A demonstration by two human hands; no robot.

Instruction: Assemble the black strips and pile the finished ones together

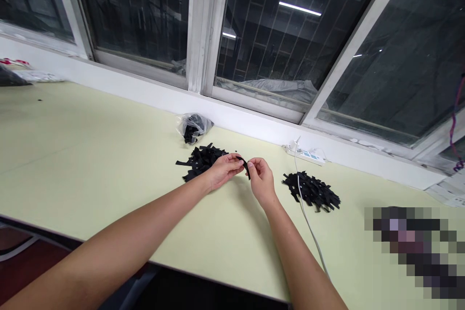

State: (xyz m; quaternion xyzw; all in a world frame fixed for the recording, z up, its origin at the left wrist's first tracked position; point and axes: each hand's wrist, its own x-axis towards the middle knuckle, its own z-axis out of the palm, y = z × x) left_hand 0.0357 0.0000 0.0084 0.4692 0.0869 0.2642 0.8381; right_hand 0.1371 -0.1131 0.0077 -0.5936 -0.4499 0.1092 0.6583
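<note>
Between my two hands a short black fabric strip [246,166] is held bent, above the pale yellow table [225,232]. My left hand [224,170] pinches its upper end with thumb and fingers. On the lower end, my right hand [260,178] has its thumb and index finger closed. Just behind my left hand lies a loose pile of black strips [203,159], partly covered by that hand. To the right of my right hand, apart from it, spreads a second pile of black strips [313,192].
A clear plastic bag [196,126] with black pieces stands by the window ledge. A white power strip [307,154] lies at the back; its cable [308,223] crosses the right pile toward the front edge. A pixelated area hides the right corner. Bags [36,76] sit far left.
</note>
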